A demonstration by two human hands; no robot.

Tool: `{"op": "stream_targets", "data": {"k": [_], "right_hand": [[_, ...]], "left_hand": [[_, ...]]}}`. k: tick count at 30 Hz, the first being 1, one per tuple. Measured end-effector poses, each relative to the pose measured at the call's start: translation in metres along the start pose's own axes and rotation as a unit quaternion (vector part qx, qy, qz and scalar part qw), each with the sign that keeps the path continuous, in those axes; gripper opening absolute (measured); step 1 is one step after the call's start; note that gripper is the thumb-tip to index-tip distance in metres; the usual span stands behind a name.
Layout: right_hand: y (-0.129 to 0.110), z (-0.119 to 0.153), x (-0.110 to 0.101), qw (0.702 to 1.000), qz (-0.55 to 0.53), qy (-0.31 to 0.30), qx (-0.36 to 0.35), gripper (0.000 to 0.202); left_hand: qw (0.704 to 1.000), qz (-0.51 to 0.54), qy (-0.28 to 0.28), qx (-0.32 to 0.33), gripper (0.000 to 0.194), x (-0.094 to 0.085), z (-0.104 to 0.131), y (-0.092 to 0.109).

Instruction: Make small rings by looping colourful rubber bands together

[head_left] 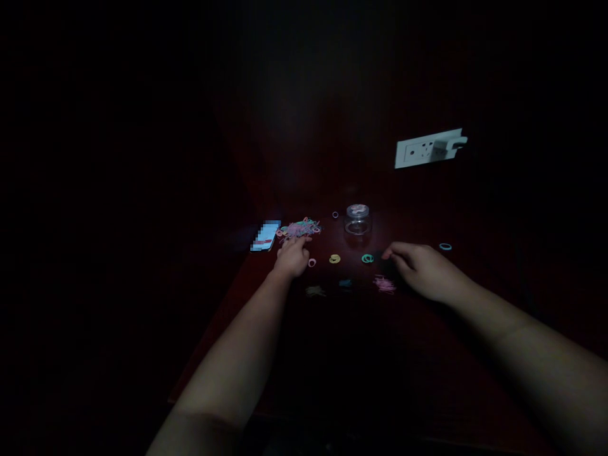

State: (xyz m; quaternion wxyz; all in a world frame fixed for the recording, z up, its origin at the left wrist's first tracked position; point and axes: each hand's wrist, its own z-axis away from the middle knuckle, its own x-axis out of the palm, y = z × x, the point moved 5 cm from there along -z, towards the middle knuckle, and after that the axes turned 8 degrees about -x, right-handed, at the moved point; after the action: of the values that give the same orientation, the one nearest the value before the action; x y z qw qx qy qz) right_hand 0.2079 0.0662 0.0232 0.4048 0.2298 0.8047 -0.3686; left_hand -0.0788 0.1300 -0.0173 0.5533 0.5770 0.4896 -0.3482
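My left hand (293, 258) reaches to the near edge of a mixed heap of small coloured hair ties (300, 228), its fingers stretched out over them. Beside that hand lies a pink hair tie (312, 262), with a few yellow hair ties (335, 259) further right. My right hand (418, 265) hovers right of some green hair ties (367, 258). Its thumb and fingers are drawn together; whether anything is between them is too dark to make out. Nearer to me are small piles of thin bands: pink (384, 284), blue (345, 284) and pale yellow (315, 291).
Behind the ties stands a clear lidded jar (358, 221), and a small purple ring (335, 215) lies left of it. A lit phone (265, 235) rests at the left table edge. One blue hair tie (445, 246) lies far right, below a wall socket (427, 149) with a plug.
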Motion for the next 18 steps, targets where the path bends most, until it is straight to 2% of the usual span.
{"op": "stream_targets", "data": {"k": [6,15,18], "right_hand": [[-0.004,0.0,-0.001,1.0,-0.003,0.0,-0.003,0.023],[-0.004,0.001,-0.002,1.0,0.007,0.003,0.005,0.023],[-0.005,0.0,-0.001,1.0,0.013,-0.003,0.002,0.022]], "left_hand": [[0.999,-0.028,-0.024,-0.027,0.049,0.003,-0.004,0.0],[0.998,-0.04,0.018,-0.049,0.026,-0.012,-0.002,-0.007],[0.996,-0.042,0.03,-0.069,0.026,-0.014,-0.003,-0.014]]}}
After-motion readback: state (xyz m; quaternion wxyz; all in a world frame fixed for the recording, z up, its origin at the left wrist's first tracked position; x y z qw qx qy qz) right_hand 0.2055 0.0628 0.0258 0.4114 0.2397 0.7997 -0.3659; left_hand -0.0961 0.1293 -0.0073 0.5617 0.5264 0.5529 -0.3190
